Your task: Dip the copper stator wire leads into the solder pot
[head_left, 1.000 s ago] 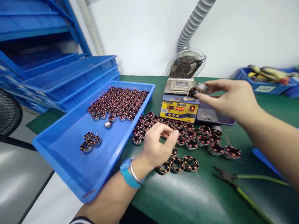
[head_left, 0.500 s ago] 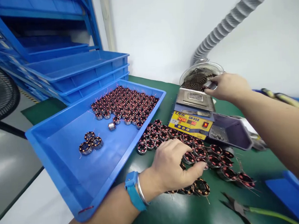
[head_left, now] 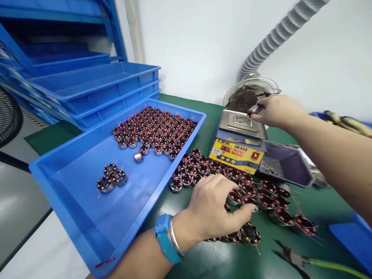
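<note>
My right hand point(head_left: 280, 110) reaches to the far right, fingers closed around a small motor stator point(head_left: 258, 110). It holds this stator tilted over the solder pot point(head_left: 256, 130), close to the square opening. My left hand point(head_left: 216, 206) rests low over the group of wound stators on the green table, thumb and fingers apart; its fingertips are partly hidden. Copper-wound stators point(head_left: 265, 201) with loose wire ends stand to its right. Larger dark stators point(head_left: 250, 234) lie below its thumb. The pot's yellow front panel point(head_left: 234, 156) shows lit red digits.
A blue tray point(head_left: 122, 228) on the left holds many stators at its far end. Cutting pliers point(head_left: 294, 258) lie at the front right. A purple bin point(head_left: 293, 163) sits beside the pot. A grey duct point(head_left: 280, 32) rises behind. Stacked blue trays point(head_left: 110, 91) stand at the back left.
My right hand has shifted slightly left and towards me with the stator, from the coil side to above the pot's square opening. The digits on the panel differ. My left hand stays in place.
</note>
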Motion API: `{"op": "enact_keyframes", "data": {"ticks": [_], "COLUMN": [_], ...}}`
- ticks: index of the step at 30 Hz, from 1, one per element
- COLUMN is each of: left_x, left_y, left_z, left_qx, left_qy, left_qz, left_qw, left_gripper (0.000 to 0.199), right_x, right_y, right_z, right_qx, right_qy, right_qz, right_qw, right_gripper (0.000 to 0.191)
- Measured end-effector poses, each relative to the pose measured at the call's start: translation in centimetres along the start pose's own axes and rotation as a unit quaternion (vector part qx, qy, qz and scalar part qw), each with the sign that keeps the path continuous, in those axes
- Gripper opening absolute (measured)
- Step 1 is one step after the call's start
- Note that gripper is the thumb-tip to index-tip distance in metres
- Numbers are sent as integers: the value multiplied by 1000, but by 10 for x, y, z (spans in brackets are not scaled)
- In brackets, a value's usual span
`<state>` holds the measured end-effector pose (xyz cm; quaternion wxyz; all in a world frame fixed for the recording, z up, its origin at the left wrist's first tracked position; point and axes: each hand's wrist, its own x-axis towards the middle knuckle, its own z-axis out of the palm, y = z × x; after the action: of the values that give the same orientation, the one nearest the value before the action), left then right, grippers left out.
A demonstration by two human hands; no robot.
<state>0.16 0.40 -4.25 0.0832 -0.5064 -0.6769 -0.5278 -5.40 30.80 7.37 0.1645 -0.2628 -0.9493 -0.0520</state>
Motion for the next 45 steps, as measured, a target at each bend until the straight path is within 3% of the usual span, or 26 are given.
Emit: {"op": "enact_keyframes", "data": {"ticks": [6,12,15,18,20,22,25,27,31,34,37,40,43,45], "left_x": [0,1,3,5,8,11,15,18,19,19,20,21,20,18], "left_y": [-2,-2,-2,-2,-2,-4,-10,-14,-14,-10,-7,-4,-3,-3], "left_z": [0,0,-1,0,2,6,12,13,12,10,8,7,7,7], "left_qx": [9,-1,-42,-125,-200,-283,-382,-408,-419,-421,-430,-442,-437,-425], "left_qy": [3,29,63,101,126,153,204,243,284,273,256,246,234,222], "left_qz": [8,-16,-45,-126,-208,-273,-309,-314,-321,-329,-331,-330,-332,-331], "left_qw": [1000,999,996,979,949,906,847,822,800,800,801,797,802,812], "left_gripper": [32,29,33,32,36,43,41,37,39,42,46,47,39,33], "right_x": [-3,-13,-29,-54,-76,-99,-130,-145,-156,-155,-153,-150,-142,-130], "right_y": [-7,-16,-23,-38,-53,-72,-96,-106,-105,-96,-87,-77,-67,-59], "right_z": [-6,-29,-40,-42,-37,-27,-11,-5,-10,-19,-24,-28,-29,-29], "right_qx": [14,33,78,195,310,434,583,617,622,618,578,563,562,549], "right_qy": [-13,3,20,8,-39,-115,-182,-193,-232,-236,-267,-301,-265,-214], "right_qz": [10,57,69,69,73,76,97,103,82,95,95,108,138,159], "right_qw": [1000,998,994,978,947,890,786,755,744,743,765,762,771,792], "right_gripper": [36,38,42,43,43,47,60,60,57,63,55,49,50,39]}}
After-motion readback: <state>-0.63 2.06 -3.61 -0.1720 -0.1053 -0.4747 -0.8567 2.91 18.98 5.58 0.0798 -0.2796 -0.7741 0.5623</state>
